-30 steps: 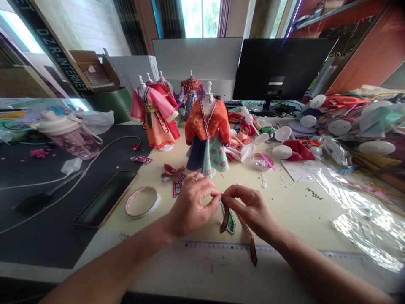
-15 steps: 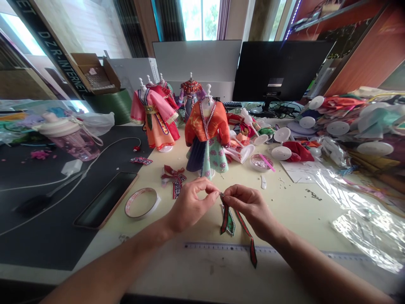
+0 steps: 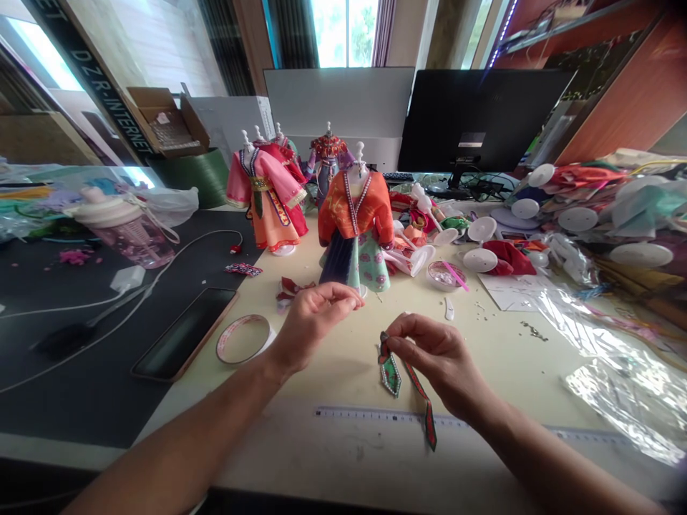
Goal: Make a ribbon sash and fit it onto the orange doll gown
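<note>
My right hand [image 3: 429, 350] pinches the top end of a green-and-red ribbon piece [image 3: 391, 374] with pearl-like edging. A long narrow red-and-dark ribbon strip [image 3: 422, 394] hangs from the same hand down across the ruler. My left hand [image 3: 316, 318] is raised to the left and farther back, thumb and fingertips pressed together; whatever is between them is too small to make out. Just behind that hand stands a small dress form in an orange top [image 3: 357, 207] and a blue and mint skirt. A patterned ribbon bow [image 3: 290, 286] is partly hidden behind the left hand.
A tape roll [image 3: 244, 339] and a phone [image 3: 185, 334] lie left. The clear ruler [image 3: 365, 415] crosses the front. Other dressed forms [image 3: 268, 189] stand behind. At right are a bead dish [image 3: 446, 275], crinkled plastic [image 3: 617, 386] and heaped doll parts [image 3: 574, 197].
My left hand has drawn away from the right hand, up and to the left, still pinched. The right hand has shifted slightly right and keeps its hold on the ribbon.
</note>
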Tool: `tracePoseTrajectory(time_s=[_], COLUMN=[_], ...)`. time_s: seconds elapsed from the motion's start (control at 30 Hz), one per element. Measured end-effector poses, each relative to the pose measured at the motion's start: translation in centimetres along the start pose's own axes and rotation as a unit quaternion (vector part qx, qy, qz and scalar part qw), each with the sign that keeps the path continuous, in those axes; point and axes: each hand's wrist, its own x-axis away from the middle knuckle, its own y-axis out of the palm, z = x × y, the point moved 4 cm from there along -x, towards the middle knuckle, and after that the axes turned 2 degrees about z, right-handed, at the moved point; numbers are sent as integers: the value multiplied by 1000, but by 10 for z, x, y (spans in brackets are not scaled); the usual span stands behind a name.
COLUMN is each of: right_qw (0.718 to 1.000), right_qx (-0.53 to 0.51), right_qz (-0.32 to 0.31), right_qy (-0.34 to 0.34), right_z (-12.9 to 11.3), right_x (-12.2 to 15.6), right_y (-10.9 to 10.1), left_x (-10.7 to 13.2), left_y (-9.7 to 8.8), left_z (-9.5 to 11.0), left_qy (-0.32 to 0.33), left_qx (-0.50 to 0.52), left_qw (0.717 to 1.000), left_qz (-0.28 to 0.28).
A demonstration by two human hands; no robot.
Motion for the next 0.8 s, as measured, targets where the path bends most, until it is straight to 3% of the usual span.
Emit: tracePoseTrajectory(time_s=[0.13, 0.23, 0.33, 0.43, 0.63, 0.7, 0.8], right_qw=[985, 982, 995, 972, 930, 925, 920], right_qx=[-115, -93, 74, 222, 352, 364, 376], right_qz=[-86, -109, -55, -13, 3, 1, -2], right_qy=[98, 120, 34, -72, -108, -112, -112], right_z=[-6, 1, 14, 26, 38, 37, 35], right_x=[18, 20, 8, -4, -14, -15, -17], right_y=[17, 25, 24, 23, 21, 21, 20], left_x=[-3, -3, -3, -3, 0, 1, 5], left_y=[-5, -3, -1, 0, 2, 1, 3], left_z=[-2, -4, -5, -5, 0, 5, 13], left_qy=[-8, -8, -14, -17, -13, -9, -18], left_qx=[4, 11, 9, 4, -8, -45, -167], left_qw=[999, 999, 999, 999, 999, 999, 976], left_qz=[38, 39, 41, 44, 37, 9, -142])
